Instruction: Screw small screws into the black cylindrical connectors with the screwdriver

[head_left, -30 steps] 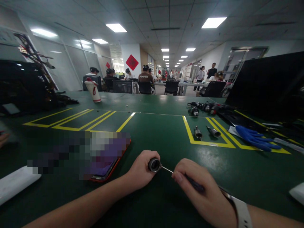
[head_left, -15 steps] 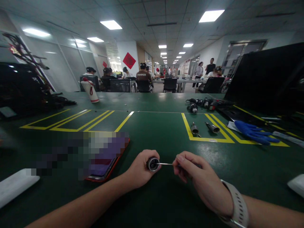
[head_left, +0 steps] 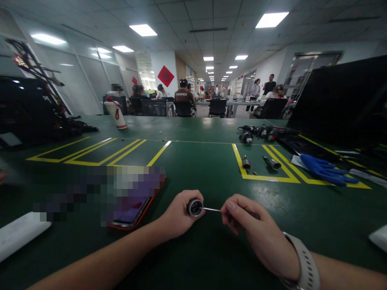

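My left hand (head_left: 178, 215) is closed around a small dark cylindrical part (head_left: 194, 207), its round open end turned toward the right. My right hand (head_left: 252, 231) pinches a thin screwdriver (head_left: 211, 209) whose metal shaft runs level into the cylinder's end. Both hands rest low over the green table (head_left: 193, 161), near its front edge. A pale watch band wraps my right wrist.
A red-cased phone (head_left: 133, 209) lies just left of my left hand. Two metal cylinders (head_left: 246, 162) sit in a yellow-taped box ahead on the right, beside a blue glove (head_left: 325, 171). More parts (head_left: 260, 133), a white cup (head_left: 116, 114) and a black monitor (head_left: 341, 100) stand further back.
The screwdriver has swung from slanting down to lying level, as my right hand rose and turned. The left hand has kept its hold on the cylinder.
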Demonstrator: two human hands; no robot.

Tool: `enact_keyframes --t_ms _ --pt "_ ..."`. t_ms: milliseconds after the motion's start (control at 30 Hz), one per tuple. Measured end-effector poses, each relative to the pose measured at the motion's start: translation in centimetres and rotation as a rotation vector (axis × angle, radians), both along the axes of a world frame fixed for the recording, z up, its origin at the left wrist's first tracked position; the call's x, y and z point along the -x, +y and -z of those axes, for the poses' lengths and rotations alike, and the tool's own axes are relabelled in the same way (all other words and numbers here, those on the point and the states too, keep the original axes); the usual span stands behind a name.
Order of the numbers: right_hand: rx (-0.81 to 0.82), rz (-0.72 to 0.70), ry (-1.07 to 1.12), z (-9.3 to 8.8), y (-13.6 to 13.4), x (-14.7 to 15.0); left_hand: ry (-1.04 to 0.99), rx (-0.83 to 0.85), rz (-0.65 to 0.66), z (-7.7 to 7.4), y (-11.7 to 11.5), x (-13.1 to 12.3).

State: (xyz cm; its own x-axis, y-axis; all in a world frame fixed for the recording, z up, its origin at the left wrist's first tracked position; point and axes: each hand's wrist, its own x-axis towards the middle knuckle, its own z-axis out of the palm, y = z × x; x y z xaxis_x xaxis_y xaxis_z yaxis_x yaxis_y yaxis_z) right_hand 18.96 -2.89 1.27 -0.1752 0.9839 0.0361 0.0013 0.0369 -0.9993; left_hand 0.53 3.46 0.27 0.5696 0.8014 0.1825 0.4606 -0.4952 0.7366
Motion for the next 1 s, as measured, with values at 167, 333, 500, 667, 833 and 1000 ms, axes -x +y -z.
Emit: enact_keyframes --t_ms 167,333,500,667,833,1000 --pt "-0.006 0.029 -0.017 0.0 -0.5 -0.1 -0.032 0.042 -0.012 0.0 0.0 -0.2" --pt "-0.225 0.019 -0.304 -0.7 -1.3 0.0 -0.015 -0.064 -0.024 0.5 0.1 -0.1" --pt "-0.196 -0.008 -0.274 -0.6 -1.2 0.1 -0.008 -0.100 -0.027 0.7 0.1 0.0" --pt "-0.038 -0.009 -0.022 0.1 -0.4 0.0 -0.051 -0.005 0.003 0.5 0.1 0.1" --pt "-0.022 0.004 0.039 0.3 -0.5 0.0 -0.058 0.015 0.007 0.2 0.1 0.0" --pt "-0.182 0.037 -0.256 -0.6 -1.4 0.0 0.039 -0.117 -0.059 0.4 -0.1 0.0"
